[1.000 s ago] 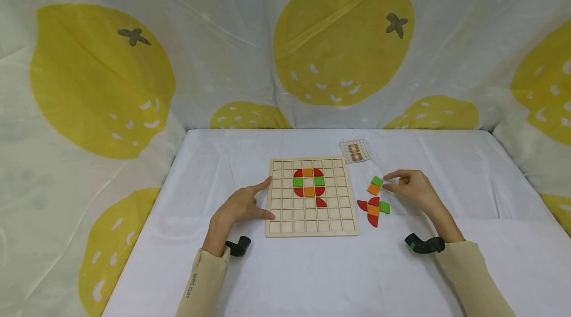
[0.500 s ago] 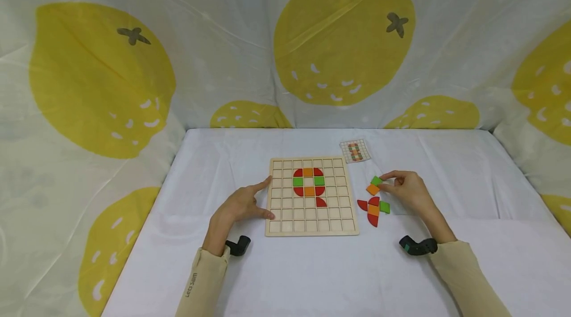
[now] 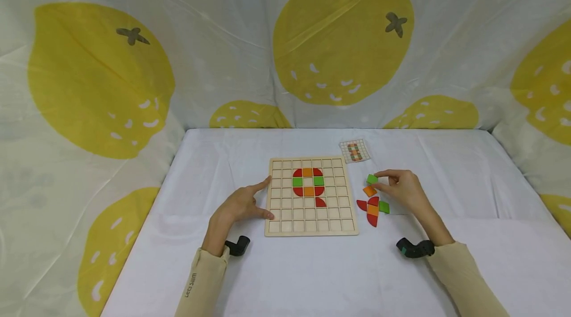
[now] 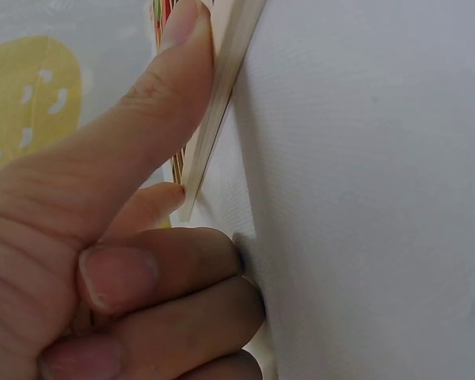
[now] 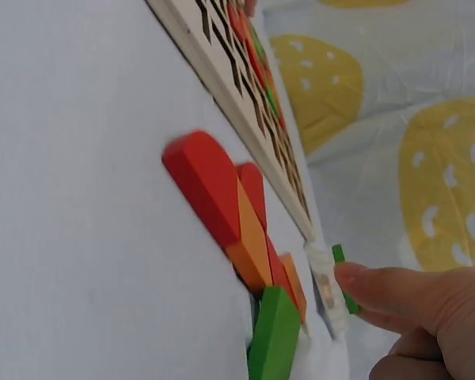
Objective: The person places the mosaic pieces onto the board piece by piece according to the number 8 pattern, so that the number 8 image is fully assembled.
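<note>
My right hand (image 3: 405,189) pinches a green square tile (image 3: 372,179) between thumb and index finger. In the right wrist view that green tile (image 5: 346,281) stands on edge at the fingertips. Just below it in the head view lies an orange square tile (image 3: 370,191). My left hand (image 3: 238,204) touches the left edge of the wooden grid board (image 3: 285,227) with thumb and index finger spread apart; its other fingers curl under, as the left wrist view shows. On the board, red quarter-round, orange and green tiles form a ring, with one red quarter-round tile (image 3: 320,202) below it.
Right of the board lie loose tiles: several red quarter-rounds (image 3: 372,219), an orange square (image 3: 372,210) and a green square (image 3: 384,207). A small pattern card (image 3: 355,151) rests behind the board's right corner. White cloth (image 3: 312,277) covers the table; a lemon-print curtain hangs behind.
My right hand has moved left and taken hold of the green tile, lifting it off the orange one beside it. The orange tile has shifted slightly left. My left hand stays put.
</note>
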Demonstrator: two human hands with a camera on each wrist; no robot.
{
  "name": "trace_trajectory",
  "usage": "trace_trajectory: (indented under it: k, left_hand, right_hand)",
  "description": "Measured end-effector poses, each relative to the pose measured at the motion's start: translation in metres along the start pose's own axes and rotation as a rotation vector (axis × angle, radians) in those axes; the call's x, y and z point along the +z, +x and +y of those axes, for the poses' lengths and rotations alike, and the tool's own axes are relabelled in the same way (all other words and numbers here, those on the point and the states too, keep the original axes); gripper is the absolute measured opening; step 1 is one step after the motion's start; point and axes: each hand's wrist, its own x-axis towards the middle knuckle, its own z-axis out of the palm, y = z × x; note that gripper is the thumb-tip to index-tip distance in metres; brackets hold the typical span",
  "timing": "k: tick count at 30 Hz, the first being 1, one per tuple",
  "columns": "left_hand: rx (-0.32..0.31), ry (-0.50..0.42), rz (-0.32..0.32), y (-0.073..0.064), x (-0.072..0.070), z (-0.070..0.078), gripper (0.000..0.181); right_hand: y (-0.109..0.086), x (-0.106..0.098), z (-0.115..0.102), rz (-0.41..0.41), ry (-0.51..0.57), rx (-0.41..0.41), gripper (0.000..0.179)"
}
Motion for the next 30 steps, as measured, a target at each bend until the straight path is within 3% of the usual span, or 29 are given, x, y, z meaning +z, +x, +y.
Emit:
trace_trajectory:
  k: [12, 22, 30]
  left_hand:
    - [0.019, 0.005, 0.006, 0.000, 0.000, -0.002, 0.111]
    - [0.025, -0.003, 0.008, -0.001, 0.000, -0.002, 0.110]
    - [0.027, -0.008, 0.006, 0.000, 0.000, -0.002, 0.110]
  right_hand:
    - [-0.021, 0.049, -0.047, -0.210, 0.114, -0.231, 0.027]
    - [-0.031, 0.068, -0.056, -0.310, 0.131, -0.249, 0.025]
    - [-0.032, 0.070, -0.057, -0.311, 0.110, -0.263, 0.023]
